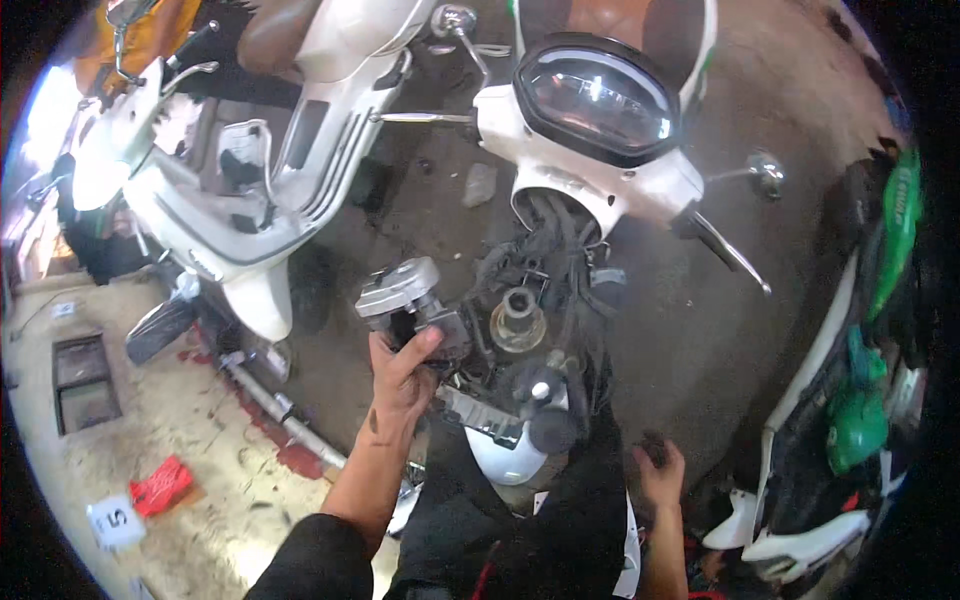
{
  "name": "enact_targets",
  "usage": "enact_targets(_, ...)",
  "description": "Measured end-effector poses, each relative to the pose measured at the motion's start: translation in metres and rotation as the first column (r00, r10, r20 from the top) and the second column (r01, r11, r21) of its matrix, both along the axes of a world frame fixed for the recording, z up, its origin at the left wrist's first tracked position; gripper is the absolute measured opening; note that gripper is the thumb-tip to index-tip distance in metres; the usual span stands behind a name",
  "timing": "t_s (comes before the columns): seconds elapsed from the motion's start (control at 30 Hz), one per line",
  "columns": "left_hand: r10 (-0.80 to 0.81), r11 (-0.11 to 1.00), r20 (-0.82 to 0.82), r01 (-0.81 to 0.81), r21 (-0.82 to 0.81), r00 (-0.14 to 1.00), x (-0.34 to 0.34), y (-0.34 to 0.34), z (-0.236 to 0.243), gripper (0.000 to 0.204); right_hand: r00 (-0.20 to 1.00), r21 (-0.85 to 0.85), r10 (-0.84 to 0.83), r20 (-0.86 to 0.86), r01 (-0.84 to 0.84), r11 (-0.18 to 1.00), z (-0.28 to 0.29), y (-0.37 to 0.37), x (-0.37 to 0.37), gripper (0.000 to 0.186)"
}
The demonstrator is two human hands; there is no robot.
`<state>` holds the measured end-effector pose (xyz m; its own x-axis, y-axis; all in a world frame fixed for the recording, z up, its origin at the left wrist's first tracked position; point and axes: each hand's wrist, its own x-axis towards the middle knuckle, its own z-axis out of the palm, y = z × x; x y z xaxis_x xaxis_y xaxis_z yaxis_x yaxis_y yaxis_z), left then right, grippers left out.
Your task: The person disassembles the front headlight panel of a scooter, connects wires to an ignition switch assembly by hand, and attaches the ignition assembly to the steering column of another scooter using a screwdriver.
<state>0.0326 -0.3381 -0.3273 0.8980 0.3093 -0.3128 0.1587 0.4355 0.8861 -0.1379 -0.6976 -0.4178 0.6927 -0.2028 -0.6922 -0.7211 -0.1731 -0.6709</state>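
Head view: a silver-and-black metal part [402, 290] is clasped by the left hand [400, 375], with the thumb laid against its dark side and its silver end rising beyond the fingertips; the other fingers are mostly hidden. The part is held up just to the left of the steering column [518, 335], whose ringed top lies to the right of those fingers. The right hand [662, 475] appears to be released: its fingers are loosely curled and parted, well away from the part, and no object can be made out between them, though their tips are shown too dark for detail.

Since the part looks dense and bulky, its weight would best be borne from below by the palm, with the thumb used mainly for steadying. Support from the right hand could usefully be added whenever the part is turned. The cable bundle [572, 260], hanging beyond and to the right of the left fingers, should be given room so that no wire is snagged by a metal edge. Contact with the white domed cover [500, 462], nearer the body and right of the same fingers, is better avoided, as its glossy surface might be scratched.
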Motion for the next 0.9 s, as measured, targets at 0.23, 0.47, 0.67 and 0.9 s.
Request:
enact_targets(0.23, 0.117, 0.987, 0.002, -0.116, 0.111, 0.993, -0.014, -0.011, 0.004, 0.062, 0.850, -0.367, 0.383, -0.361, -0.507, 0.780, -0.114, -0.170, -0.169, 0.033)
enact_targets(0.47, 0.156, 0.978, 0.000, -0.154, 0.141, 0.988, -0.036, -0.015, 0.004, 0.077, 0.883, 0.023, 0.121, -0.453, -0.125, 0.992, -0.121, -0.202, -0.148, 0.039)
enact_targets(0.67, 0.147, 0.942, -0.012, -0.136, 0.307, 0.989, -0.035, -0.011, 0.011, 0.088, 0.905, -0.053, 0.082, -0.416, -0.115, 0.992, -0.155, -0.175, -0.084, 0.047)
enact_targets(0.9, 0.127, 0.913, -0.103, -0.076, 0.401, 0.987, -0.021, -0.014, 0.009, 0.090, 0.893, 0.176, 0.035, -0.449, 0.050, 0.983, -0.185, -0.165, -0.097, 0.034)
